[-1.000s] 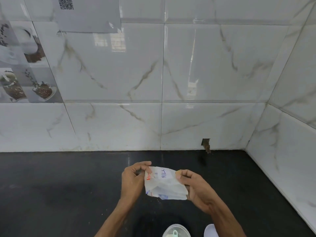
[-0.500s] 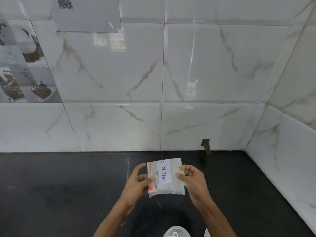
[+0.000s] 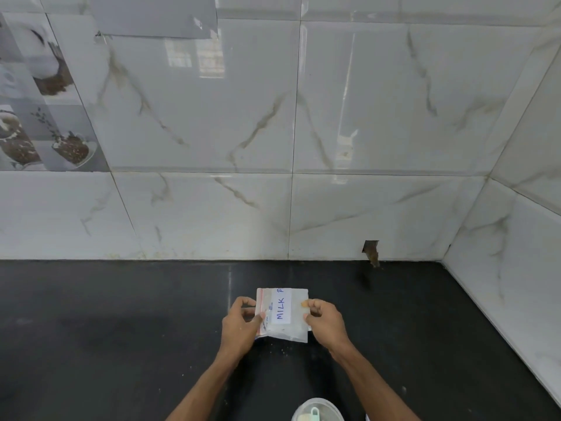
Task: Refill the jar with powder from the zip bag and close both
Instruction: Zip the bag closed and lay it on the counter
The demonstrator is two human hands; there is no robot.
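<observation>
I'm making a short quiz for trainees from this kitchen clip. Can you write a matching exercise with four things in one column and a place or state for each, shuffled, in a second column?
Things
1. zip bag
2. jar
3. left hand
4. right hand

Places or states
A. pinches the bag's plain side
B. cut off by the bottom edge of the view
C. marked MILK in blue handwriting
D. pinches the bag's red-striped side

Pairs: 1-C, 2-B, 3-D, 4-A
</observation>
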